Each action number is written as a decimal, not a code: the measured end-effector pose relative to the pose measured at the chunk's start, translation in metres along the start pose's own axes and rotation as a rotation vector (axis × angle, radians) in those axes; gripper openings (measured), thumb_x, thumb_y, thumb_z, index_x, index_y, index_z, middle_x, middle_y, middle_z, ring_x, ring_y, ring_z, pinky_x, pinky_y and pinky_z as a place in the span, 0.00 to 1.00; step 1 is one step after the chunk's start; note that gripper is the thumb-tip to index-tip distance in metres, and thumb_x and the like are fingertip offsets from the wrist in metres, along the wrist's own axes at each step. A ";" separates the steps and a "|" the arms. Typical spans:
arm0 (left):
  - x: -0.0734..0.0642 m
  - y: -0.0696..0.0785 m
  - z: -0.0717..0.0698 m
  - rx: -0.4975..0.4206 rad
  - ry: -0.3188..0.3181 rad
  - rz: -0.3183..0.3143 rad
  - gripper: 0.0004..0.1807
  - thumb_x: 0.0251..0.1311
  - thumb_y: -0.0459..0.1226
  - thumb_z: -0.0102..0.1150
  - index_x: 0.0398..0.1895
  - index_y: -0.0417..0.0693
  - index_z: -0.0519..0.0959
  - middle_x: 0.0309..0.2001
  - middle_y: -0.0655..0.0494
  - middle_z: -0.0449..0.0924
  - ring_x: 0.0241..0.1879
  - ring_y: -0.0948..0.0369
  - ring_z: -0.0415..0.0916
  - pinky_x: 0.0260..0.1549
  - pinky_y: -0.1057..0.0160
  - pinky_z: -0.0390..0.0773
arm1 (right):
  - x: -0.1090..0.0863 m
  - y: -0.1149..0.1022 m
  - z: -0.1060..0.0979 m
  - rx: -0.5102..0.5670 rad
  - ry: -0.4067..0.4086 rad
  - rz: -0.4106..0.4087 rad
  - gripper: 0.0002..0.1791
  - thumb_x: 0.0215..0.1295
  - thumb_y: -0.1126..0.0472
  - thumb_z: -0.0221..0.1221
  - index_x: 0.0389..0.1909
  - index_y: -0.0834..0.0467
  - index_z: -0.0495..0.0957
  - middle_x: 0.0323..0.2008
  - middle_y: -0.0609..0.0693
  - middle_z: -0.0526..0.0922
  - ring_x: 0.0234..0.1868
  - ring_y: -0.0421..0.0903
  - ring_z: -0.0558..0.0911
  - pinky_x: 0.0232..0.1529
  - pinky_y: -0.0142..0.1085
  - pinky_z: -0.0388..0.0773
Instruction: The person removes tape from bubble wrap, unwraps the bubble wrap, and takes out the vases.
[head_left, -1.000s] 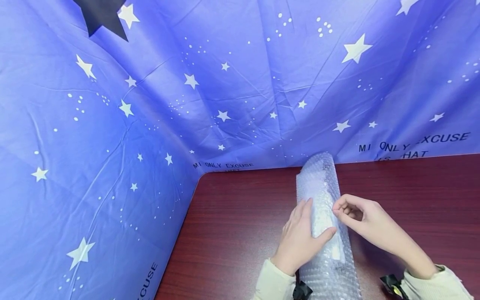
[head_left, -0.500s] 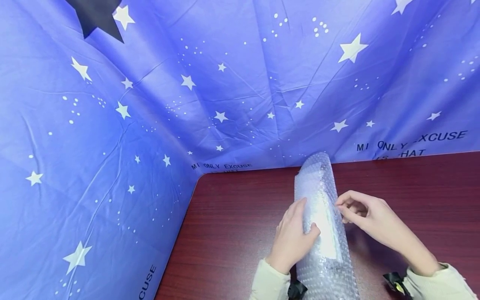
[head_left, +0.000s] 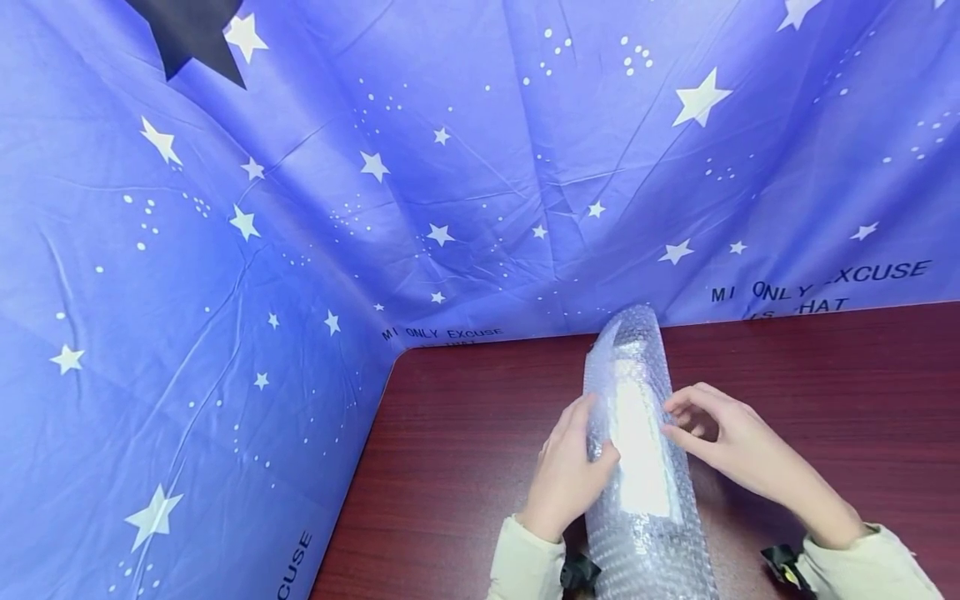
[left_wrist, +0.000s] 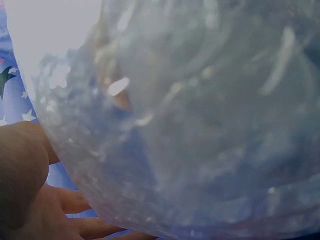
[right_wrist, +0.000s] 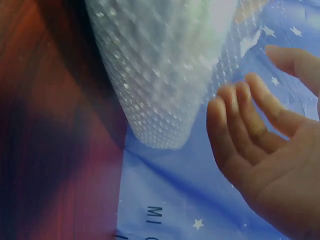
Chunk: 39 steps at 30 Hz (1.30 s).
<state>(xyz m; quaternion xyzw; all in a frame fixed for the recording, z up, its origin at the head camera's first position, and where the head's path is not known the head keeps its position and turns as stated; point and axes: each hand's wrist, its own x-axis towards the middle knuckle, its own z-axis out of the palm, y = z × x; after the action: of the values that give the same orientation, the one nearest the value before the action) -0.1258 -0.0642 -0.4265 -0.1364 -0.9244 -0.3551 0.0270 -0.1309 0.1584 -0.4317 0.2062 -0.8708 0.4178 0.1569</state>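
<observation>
A long roll of clear bubble wrap [head_left: 652, 533] lies lengthwise on the table, its far end by the backdrop. Along its upper face runs a bright white rectangular patch [head_left: 643, 450]; whether it is glare or a flat piece cannot be told. My left hand [head_left: 564, 471] rests along the roll's left side, thumb toward the top. Wrap [left_wrist: 200, 125] fills most of the left wrist view. On the right side, my right hand [head_left: 738, 442] has its fingertips by the wrap, thumb and forefinger apart. In the right wrist view its fingers [right_wrist: 245, 115] are loosely bent, with nothing seen between them.
The dark red wood-grain table [head_left: 450, 433] extends on both sides of the roll. A blue cloth backdrop [head_left: 465, 167] with white stars and lettering stands behind and to the left. Black bands [head_left: 581, 573] sit at both sleeve cuffs.
My left hand has slid left, off the roll's upper face to its side, baring more of the white patch. The right thumb and forefinger, earlier close together, have parted.
</observation>
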 end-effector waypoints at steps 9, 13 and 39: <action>-0.001 0.001 -0.002 -0.004 0.002 0.008 0.34 0.63 0.41 0.54 0.74 0.54 0.64 0.71 0.59 0.67 0.67 0.58 0.69 0.62 0.52 0.74 | -0.004 -0.005 0.018 -0.049 -0.076 0.093 0.42 0.56 0.49 0.72 0.65 0.66 0.66 0.62 0.63 0.68 0.61 0.62 0.67 0.52 0.62 0.69; -0.002 0.000 -0.001 -0.008 0.008 0.001 0.33 0.63 0.42 0.54 0.74 0.55 0.64 0.70 0.61 0.67 0.67 0.58 0.69 0.61 0.52 0.74 | -0.006 -0.004 0.025 -0.043 -0.095 0.138 0.52 0.52 0.44 0.73 0.69 0.67 0.60 0.65 0.65 0.63 0.64 0.64 0.62 0.54 0.65 0.66; 0.000 -0.007 -0.006 -0.049 0.020 -0.043 0.34 0.62 0.43 0.54 0.74 0.56 0.63 0.69 0.61 0.68 0.63 0.56 0.72 0.57 0.52 0.76 | -0.015 0.002 0.019 0.001 -0.118 0.129 0.56 0.49 0.49 0.75 0.71 0.68 0.54 0.67 0.67 0.59 0.65 0.66 0.60 0.54 0.65 0.64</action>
<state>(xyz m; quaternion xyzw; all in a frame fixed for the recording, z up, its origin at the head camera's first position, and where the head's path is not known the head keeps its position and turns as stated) -0.1282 -0.0732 -0.4268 -0.1139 -0.9178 -0.3795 0.0252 -0.1204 0.1474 -0.4514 0.1740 -0.8898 0.4147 0.0780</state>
